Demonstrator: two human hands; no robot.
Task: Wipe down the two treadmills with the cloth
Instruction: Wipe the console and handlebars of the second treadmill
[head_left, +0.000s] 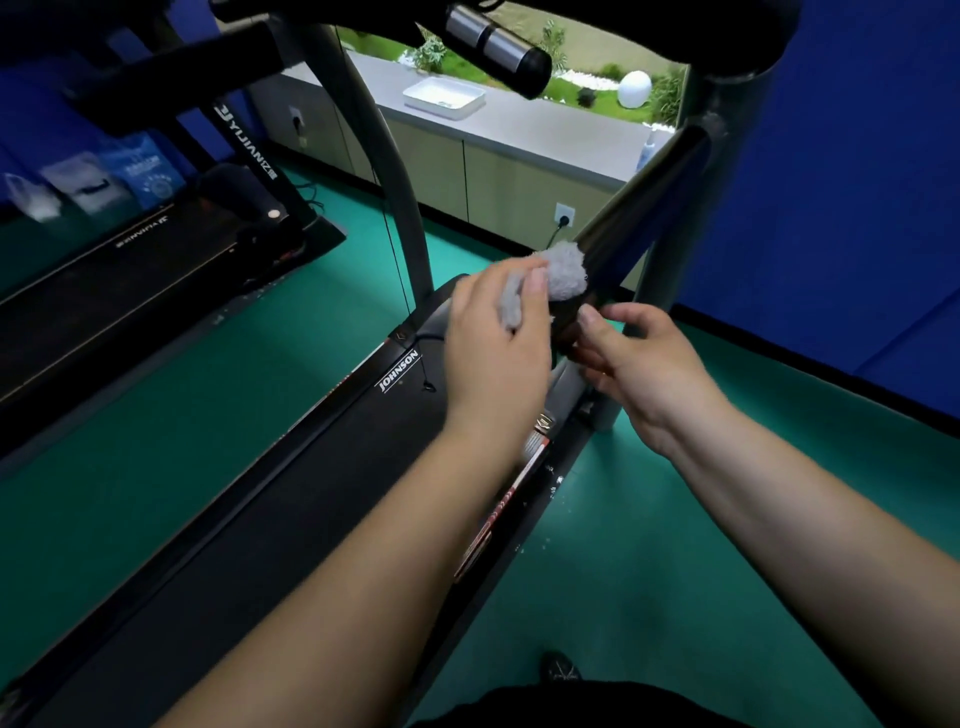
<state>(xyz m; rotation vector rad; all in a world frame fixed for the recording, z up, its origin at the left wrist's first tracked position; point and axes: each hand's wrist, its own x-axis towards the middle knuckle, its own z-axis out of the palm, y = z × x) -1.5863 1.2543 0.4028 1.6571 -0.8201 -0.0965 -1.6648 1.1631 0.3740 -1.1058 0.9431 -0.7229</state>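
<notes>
While I wipe at frame centre: cloth (563, 275), likely soft and light, best held bunched, gripped by my left hand (493, 348); right hand (647, 364) curled round the slick-looking handrail (639, 200).

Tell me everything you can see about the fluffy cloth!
The cloth is light grey and fluffy, like soft towelling. It is scrunched into a loose ball, not spread flat. The left hand grips it, with a bit of it poking out of the grip. Its puffy end presses against the dark, shiny handrail of the nearer treadmill, close to the rail's lower end, just above where the right hand holds that rail.
</notes>
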